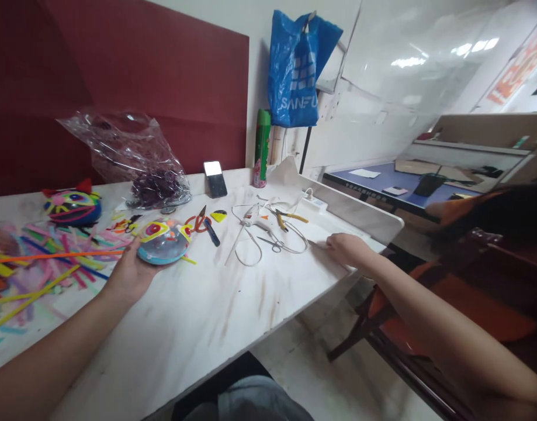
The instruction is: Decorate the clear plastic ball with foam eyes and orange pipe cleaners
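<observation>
My left hand (134,270) is wrapped round the lower left side of a clear plastic ball (164,247) with a blue base and yellow-and-red eye shapes, close to the table top. At the table's right side my right hand (349,250) is closed. Something thin seems to point left from its fingertips, too blurred to name. Between the hands lie a white glue gun (262,221), yellow-handled pliers (290,218) and small scissors (274,244). Orange-handled scissors (198,222) and a dark blue utility knife (212,233) rest just right of the ball.
Colourful craft strips (53,257) spread over the left side, with a decorated cat-faced ball (73,203) behind them. A clear bag (156,184) of dark purple material, a phone (215,178) and a green spray can (262,149) stand along the back. A power strip (314,203) sits right.
</observation>
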`<state>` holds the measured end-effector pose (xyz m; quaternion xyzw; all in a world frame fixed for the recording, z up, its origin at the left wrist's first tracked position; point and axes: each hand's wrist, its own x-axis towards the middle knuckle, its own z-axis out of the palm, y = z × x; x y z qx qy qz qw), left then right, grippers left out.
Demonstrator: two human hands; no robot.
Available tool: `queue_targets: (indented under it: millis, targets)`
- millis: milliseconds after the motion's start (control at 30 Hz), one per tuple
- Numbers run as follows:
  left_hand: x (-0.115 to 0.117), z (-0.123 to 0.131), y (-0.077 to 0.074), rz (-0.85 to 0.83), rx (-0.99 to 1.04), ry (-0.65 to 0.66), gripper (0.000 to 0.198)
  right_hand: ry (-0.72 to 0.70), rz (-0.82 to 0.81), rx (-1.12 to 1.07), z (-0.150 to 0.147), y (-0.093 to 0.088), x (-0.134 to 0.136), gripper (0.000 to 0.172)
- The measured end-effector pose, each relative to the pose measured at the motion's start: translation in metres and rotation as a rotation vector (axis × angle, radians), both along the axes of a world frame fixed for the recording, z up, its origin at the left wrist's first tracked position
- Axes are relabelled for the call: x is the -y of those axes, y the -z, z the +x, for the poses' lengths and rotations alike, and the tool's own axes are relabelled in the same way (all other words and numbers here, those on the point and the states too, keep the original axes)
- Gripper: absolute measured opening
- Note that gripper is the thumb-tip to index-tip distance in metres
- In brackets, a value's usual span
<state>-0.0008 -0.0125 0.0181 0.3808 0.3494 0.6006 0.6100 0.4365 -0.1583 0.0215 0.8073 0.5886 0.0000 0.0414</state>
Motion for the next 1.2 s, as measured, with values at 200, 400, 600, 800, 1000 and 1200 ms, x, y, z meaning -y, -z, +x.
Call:
queue_targets:
  millis: [200,400,600,800,1000,1200]
  targets:
    - [0.006,0.000,-0.001,0.007,-0.027,0.003,0.029,0.160,0.146,-0.220,0.035,-0.010,-0.011,0.030]
    - [0.008,0.000,-0.002,0.000,-0.034,-0.014,0.029,0.188,0.194,-0.444,0.050,-0.010,-0.015,0.028]
    - [0.005,-0.003,0.002,0.019,-0.052,0.000,0.026,0.166,0.128,-0.592,0.050,-0.014,-0.016,0.018]
    - [0.005,-0.002,0.001,0.000,-0.028,-0.020,0.025,0.165,0.069,-0.603,0.038,-0.025,-0.015,0.025]
    - [0.002,-0.002,0.005,0.002,-0.003,-0.003,0.023,0.158,0.035,-0.515,0.032,-0.026,-0.023,0.021]
    - [0.001,-0.004,0.008,-0.017,0.033,0.013,0.026,-0.039,0.206,-0.391,-0.012,-0.025,-0.036,0.024]
